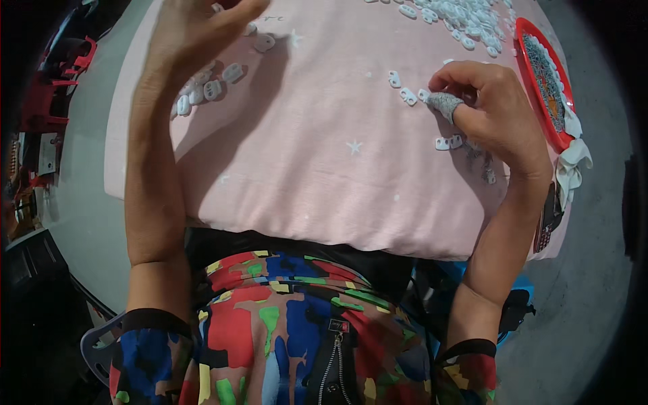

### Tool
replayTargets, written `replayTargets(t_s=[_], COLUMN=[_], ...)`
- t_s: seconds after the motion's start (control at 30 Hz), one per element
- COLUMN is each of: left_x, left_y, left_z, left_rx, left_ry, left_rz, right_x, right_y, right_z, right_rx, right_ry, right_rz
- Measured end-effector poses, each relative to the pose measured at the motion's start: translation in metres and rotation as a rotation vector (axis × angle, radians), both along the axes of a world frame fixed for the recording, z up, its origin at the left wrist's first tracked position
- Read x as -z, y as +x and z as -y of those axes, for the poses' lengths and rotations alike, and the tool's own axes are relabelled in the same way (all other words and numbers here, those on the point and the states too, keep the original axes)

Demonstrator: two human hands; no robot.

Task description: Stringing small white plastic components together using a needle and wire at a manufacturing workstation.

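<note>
The small white plastic clips (407, 95) you are working lie in a short row on the pink star-printed cloth (317, 155) that covers the counter, just left of your right hand (496, 111); each looks like a flat oval piece with two holes, so judge them light, stiff and a little slick, easy to flick away on the soft cloth and best taken by the narrow edges between thumb and fingertip. Your right hand's grip is narrow, the fingertips drawn together on the clip nearest them, and the grey knit finger cot (445, 104) on one finger should help against slipping. Two more clips (448, 142) sit just below that hand. Your left hand (196, 34) is raised near the top edge with its fingers spread wide, holding nothing, above a loose scatter of clips (206, 91) beside your forearm. A larger heap of the same white pieces (459, 17) lies at the far side of the cloth, and to its right a red tray (540, 74) rests at the counter's edge with a white rag (572, 165) hanging below it
</note>
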State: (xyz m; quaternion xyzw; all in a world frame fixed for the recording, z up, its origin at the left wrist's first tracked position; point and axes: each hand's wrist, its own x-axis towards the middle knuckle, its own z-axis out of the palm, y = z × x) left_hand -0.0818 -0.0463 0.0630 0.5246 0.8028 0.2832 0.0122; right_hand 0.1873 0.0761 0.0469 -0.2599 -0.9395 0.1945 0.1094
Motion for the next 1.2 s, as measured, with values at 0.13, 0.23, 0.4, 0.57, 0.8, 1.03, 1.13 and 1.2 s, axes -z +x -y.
replayTargets(t_s=[0.13, 0.23, 0.4, 0.57, 0.8, 1.03, 1.13, 1.2], left_x=[-0.009, 0.055, 0.064, 0.061, 0.061, 0.067, 0.068, 0.063], left_y=[0.076, 0.066, 0.069, 0.076, 0.066, 0.062, 0.062, 0.063], left_z=[-0.007, -0.01, -0.015, -0.013, -0.01, -0.011, -0.012, -0.011], left_rx=[0.164, 0.64, 0.67, 0.55, 0.484, 0.58, 0.652, 0.636], left_ry=[-0.098, 0.189, 0.243, 0.254, 0.148, 0.162, 0.182, 0.135], left_rz=[0.434, -0.067, 0.055, 0.054, 0.621, 0.816, 0.903, 1.033], right_x=[0.0, -0.003, -0.008, -0.013, -0.006, -0.011, -0.005, -0.001], right_y=[0.003, 0.004, 0.02, 0.04, 0.028, 0.017, 0.02, 0.022], right_z=[-0.006, -0.017, -0.028, -0.038, -0.024, -0.02, -0.024, -0.027], right_rx=[0.074, 0.096, 0.321, 0.301, 0.227, 0.24, 0.201, 0.175], right_ry=[-0.003, 0.025, 0.232, 0.057, 0.077, 0.024, 0.027, 0.048], right_rz=[0.07, -0.048, 0.051, -0.004, 0.159, 0.079, 0.056, 0.03])
